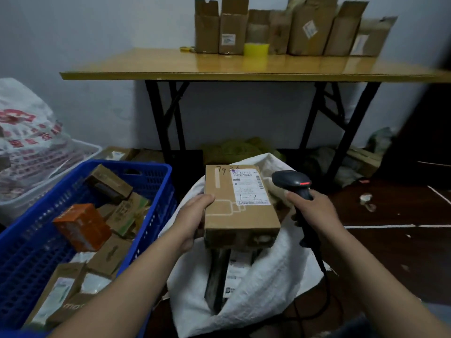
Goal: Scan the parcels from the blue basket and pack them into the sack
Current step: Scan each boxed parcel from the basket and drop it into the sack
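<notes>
Left hand (195,213), forearm extended, holds a cardboard parcel (240,208) level above the open mouth of the white sack (268,276); its grip is closed on the parcel's left edge, thumb on the top face. Right hand (314,211) has its grip wrapped round the handle of a black barcode scanner (296,184), whose head, showing a red light, points toward the parcel from just beside its right side; a cable hangs from the handle.

The parcel's white shipping label (249,189) carries a barcode and handwritten "1-2"; "7936" is written on the cardboard above it. Other print is too small to read.

The sack holds at least one dark parcel and one with a white label. The blue basket (156,181), to the left, holds several cardboard boxes and an orange box (81,226). Behind, a worktop (219,67) carries a row of upright opened cartons and a yellow tape roll (256,48).
</notes>
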